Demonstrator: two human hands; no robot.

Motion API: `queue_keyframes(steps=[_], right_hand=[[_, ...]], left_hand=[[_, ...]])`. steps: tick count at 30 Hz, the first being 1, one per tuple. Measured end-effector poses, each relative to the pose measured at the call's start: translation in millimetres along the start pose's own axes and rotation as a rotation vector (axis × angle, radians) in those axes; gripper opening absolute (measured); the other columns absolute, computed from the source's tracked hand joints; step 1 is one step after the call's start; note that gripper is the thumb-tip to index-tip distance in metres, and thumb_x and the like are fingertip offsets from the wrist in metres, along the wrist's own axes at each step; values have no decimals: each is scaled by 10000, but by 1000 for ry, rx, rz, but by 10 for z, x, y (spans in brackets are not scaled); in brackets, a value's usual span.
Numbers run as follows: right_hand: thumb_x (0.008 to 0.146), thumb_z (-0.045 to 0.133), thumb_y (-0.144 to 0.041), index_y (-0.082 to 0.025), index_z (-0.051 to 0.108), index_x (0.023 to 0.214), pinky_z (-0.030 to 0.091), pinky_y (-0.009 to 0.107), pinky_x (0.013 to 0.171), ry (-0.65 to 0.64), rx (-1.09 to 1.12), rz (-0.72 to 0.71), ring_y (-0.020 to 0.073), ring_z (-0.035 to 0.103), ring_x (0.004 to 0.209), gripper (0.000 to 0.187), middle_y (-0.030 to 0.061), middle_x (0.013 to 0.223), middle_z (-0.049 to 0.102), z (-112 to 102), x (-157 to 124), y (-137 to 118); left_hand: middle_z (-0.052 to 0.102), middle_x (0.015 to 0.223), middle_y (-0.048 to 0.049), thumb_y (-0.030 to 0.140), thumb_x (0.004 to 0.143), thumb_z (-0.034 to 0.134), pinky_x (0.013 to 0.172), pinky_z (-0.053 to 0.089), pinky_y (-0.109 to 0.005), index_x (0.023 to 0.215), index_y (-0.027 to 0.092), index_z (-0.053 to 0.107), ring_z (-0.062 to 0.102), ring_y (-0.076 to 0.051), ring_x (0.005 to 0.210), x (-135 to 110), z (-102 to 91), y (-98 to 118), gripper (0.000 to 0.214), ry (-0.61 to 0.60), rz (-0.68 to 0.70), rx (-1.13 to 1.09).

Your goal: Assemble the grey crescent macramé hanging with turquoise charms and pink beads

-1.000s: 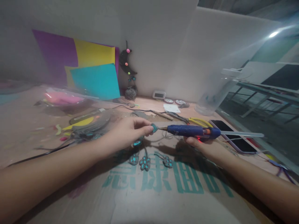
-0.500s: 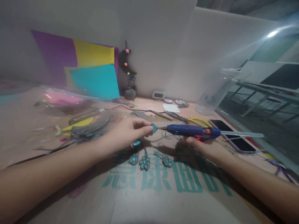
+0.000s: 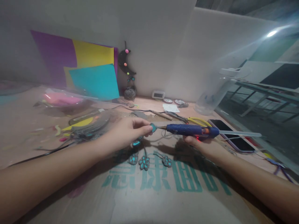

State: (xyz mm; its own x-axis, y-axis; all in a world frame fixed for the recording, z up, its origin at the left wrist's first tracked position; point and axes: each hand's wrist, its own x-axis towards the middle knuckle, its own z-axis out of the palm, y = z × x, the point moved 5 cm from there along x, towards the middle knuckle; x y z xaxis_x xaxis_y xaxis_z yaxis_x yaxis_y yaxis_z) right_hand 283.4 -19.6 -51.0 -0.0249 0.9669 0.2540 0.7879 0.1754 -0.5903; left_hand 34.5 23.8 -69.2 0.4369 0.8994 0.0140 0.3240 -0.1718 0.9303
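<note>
Between thumb and fingertips, my left hand (image 3: 130, 130) pinches a small teal piece (image 3: 153, 127). My right hand (image 3: 198, 144) is wrapped round a blue hot glue gun (image 3: 187, 129) from below; a red light glows on it, and a clear glue stick (image 3: 240, 133) sticks out of its back. The gun's nozzle points left, at or touching the teal piece. Below my hands lie grey cord flowers with turquoise centres: a full flower (image 3: 144, 162), a smaller one (image 3: 166, 161) to its right and a round one (image 3: 133, 159) to its left.
A phone (image 3: 231, 137) and yellow-handled pliers (image 3: 198, 121) lie at right. Grey cord scraps (image 3: 88, 132) and a plastic bag with something pink (image 3: 63, 98) are at left. At the back stand a small white clock (image 3: 158, 94), a clear plastic container (image 3: 207, 96) and coloured sheets (image 3: 95, 81).
The glue gun has shifted very slightly left. My hands and the teal piece are otherwise almost unmoved.
</note>
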Motion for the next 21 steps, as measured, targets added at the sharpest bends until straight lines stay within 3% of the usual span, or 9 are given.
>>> queue_keyframes(steps=[9,21], right_hand=[[763,583,-513,-254,710,742,629,452,732,-15,-14,-11,335,750,820,289,61,784,776,6,-17,-20],[793,591,-552,-243,745,875,625,463,769,-14,-45,24,350,734,896,355,77,819,771,11,-17,71]], left_hand=[[690,805,-25,465,861,615,554,427,-229,870,183,712,607,-143,688,-9,5,35,299,-6,3,3],[689,827,-37,508,849,616,525,415,-231,905,189,721,623,-152,700,-19,4,20,340,-4,-12,6]])
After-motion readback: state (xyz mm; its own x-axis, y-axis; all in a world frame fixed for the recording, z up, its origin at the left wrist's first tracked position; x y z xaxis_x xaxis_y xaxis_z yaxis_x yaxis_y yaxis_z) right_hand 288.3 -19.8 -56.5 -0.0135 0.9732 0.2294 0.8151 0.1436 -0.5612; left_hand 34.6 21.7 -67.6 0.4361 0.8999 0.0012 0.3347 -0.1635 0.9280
